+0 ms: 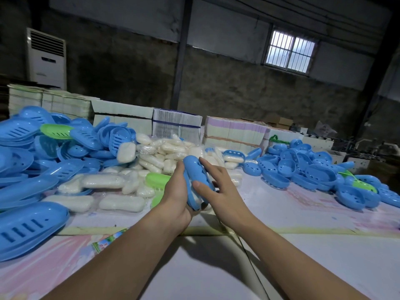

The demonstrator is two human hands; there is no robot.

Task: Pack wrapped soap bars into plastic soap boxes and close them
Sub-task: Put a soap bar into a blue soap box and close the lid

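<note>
While the blue soap box [195,182] is held on edge above the middle of the desk [313,245], the two halves want squeezing evenly along the rim until they seat, I judge, since a pale sliver of wrapped soap shows in the gap near its lower end. Left hand [176,198] cups the box from behind, fingers curled round it; right hand [213,189] presses flat on its front, thumb on the shell. Far left, a heap of empty blue lids [32,148] lies beside loose wrapped soap bars [121,202]. Far right, empty perforated trays [313,169] are piled, one further left holding a bar.
</note>
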